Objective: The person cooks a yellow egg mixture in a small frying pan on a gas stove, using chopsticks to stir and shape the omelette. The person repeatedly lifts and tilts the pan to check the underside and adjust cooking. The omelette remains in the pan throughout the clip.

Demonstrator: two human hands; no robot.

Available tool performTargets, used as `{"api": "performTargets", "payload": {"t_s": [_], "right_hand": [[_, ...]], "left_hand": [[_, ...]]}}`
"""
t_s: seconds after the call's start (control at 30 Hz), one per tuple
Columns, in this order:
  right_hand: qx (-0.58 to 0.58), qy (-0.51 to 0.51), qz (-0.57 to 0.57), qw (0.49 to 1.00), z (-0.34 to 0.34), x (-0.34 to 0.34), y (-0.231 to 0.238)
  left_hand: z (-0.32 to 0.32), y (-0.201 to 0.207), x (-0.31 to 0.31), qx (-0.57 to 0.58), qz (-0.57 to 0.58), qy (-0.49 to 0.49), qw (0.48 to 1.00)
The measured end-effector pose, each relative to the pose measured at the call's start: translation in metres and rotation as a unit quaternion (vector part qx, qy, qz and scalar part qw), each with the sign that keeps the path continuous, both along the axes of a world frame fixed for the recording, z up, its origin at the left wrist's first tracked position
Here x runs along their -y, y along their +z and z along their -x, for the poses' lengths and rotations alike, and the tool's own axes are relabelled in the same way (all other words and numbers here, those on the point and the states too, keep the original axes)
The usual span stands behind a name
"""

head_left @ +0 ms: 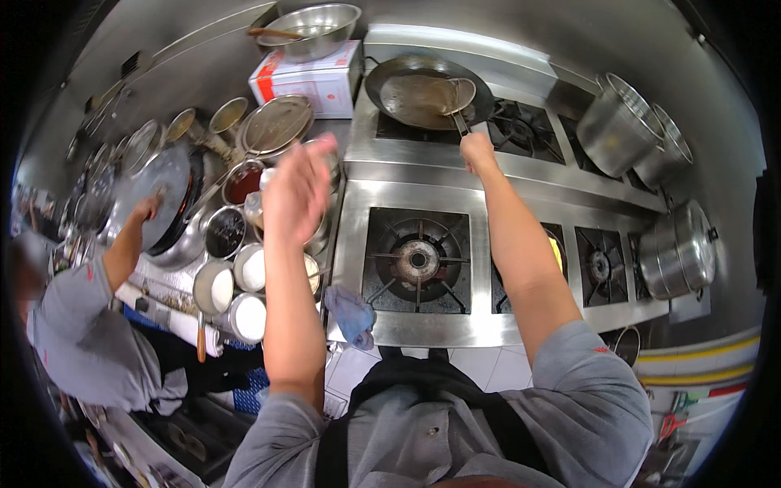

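Note:
My right hand (pixel 478 153) is closed around the dark handle of a round strainer (pixel 460 95). The strainer's bowl rests in or just over brownish liquid in a large dark wok (pixel 399 73) on the back of the range. My left hand (pixel 299 191) is raised with its fingers stretched out and somewhat blurred, and nothing shows in it. Beneath and beside that hand stand seasoning containers, among them a pot of red sauce (pixel 243 184), a pot of dark liquid (pixel 224 231) and a pot of white powder (pixel 246 317). My left arm partly hides several of them.
A front burner (pixel 418 259) lies before me, with a blue cloth (pixel 350 315) at its left. Tall steel pots (pixel 620 126) stand on the right. A steel bowl (pixel 313 32) tops a white box (pixel 317 81). At left, a co-worker (pixel 106 325) reaches toward a large round lid (pixel 146 199).

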State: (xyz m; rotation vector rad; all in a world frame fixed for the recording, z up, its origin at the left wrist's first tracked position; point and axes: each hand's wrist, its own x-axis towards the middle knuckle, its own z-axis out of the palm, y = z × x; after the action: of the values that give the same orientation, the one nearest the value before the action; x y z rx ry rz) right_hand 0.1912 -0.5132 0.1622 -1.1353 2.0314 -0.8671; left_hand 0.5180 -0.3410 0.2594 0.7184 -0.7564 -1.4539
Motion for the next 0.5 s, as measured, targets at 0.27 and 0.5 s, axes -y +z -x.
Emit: {"api": "performTargets", "payload": {"t_s": [0.27, 0.5], "right_hand": [[0.335, 0.072, 0.059, 0.937, -0.037, 0.021, -0.035], [0.350, 0.034, 0.062, 0.934, -0.057, 0.043, -0.036]], "left_hand": [[-0.003, -0.138, -0.305, 0.484, -0.214, -0.294, 0.796], [0.013, -0.289, -0.567, 0.466, -0.484, -0.280, 0.685]]}}
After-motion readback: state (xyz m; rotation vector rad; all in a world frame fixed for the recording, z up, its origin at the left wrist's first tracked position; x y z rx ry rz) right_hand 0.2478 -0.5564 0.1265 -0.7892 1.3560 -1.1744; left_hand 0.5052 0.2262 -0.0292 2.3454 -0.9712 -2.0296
